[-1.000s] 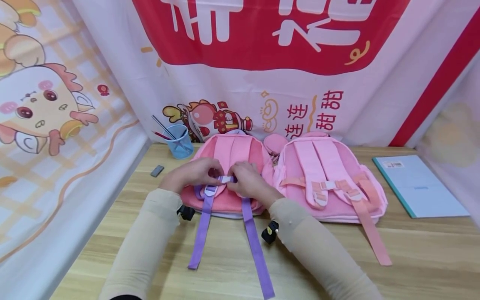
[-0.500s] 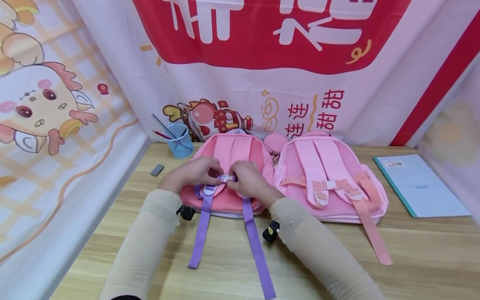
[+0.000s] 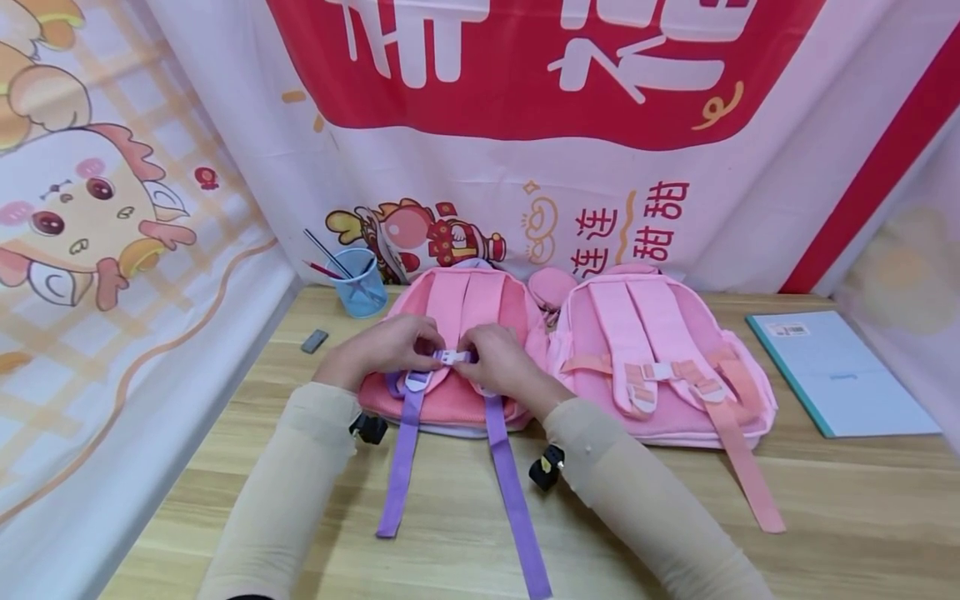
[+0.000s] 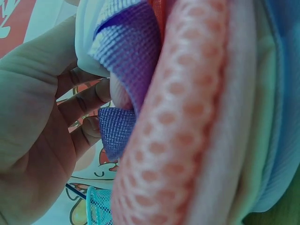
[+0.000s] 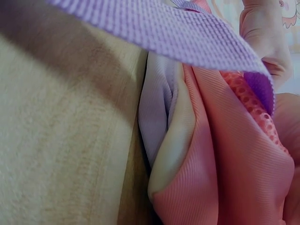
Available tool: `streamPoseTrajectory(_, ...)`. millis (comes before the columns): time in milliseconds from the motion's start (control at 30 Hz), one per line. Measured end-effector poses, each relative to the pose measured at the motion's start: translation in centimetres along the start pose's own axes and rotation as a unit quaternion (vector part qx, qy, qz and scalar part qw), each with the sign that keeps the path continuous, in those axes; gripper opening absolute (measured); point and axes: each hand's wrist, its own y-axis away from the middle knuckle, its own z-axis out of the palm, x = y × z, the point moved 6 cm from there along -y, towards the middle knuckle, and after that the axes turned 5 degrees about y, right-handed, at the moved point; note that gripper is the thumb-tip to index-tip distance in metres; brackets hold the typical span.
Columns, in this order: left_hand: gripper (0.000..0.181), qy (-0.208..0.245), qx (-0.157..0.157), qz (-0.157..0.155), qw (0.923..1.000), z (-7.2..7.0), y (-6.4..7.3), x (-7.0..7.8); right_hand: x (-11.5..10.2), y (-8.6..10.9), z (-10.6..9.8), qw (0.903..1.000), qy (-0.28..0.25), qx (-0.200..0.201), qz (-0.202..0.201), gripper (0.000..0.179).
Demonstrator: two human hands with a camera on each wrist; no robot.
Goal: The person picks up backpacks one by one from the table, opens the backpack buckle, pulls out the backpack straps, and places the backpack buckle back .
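A pink backpack (image 3: 450, 408) lies with its strap side up in the head view, purple webbing straps (image 3: 510, 492) trailing from it toward me. Over its middle is a white buckle (image 3: 451, 357) on short purple webbing. My left hand (image 3: 390, 342) pinches the buckle's left end, and my right hand (image 3: 498, 358) pinches its right end. Close up in the left wrist view, the fingers (image 4: 84, 101) of the left hand curl behind the purple webbing (image 4: 131, 51). The right wrist view shows a purple strap (image 5: 164, 35) crossing over the backpack's pink side (image 5: 243, 154); the buckle is hidden there.
A second pink backpack (image 3: 592, 408) with salmon straps lies to the right, its own white buckle fastened. Beyond it is a light blue folder (image 3: 847, 367). At the back left stand a blue mesh pen cup (image 3: 362, 287) and a small grey eraser (image 3: 314, 341) on the wooden table (image 3: 300, 533).
Both hands stay at the white buckle with only slight shifts. More of the buckle's white face shows between the fingers now than a second ago. The backpacks have not moved.
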Motion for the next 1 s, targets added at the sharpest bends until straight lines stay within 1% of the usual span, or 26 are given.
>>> streamPoseTrajectory(333,0.014,-0.008,0.006,-0.003,0.9999,-0.11,0.22,0.15,-0.04,-0.22,0.33,0.9997,-0.013,-0.014,0.018,0.022)
streamPoseTrajectory(500,0.015,-0.007,0.009,-0.004,0.9999,-0.19,0.22,0.24,-0.22,-0.26,0.25,1.0,-0.006,-0.002,0.003,0.023)
streamPoseTrajectory(633,0.015,0.003,0.011,-0.008,0.9999,-0.26,0.33,0.2,-0.37,-0.09,0.1,1.0,-0.003,0.002,-0.007,0.023)
streamPoseTrajectory(833,0.014,0.02,0.013,-0.011,0.9996,-0.24,0.55,-0.12,-0.26,0.25,0.09,0.9998,-0.016,0.001,-0.013,0.021)
streamPoseTrajectory(1000,0.016,0.026,0.02,-0.009,0.9994,-0.65,0.8,-0.13,-0.23,0.44,-0.21,0.9994,-0.025,0.005,-0.023,0.024)
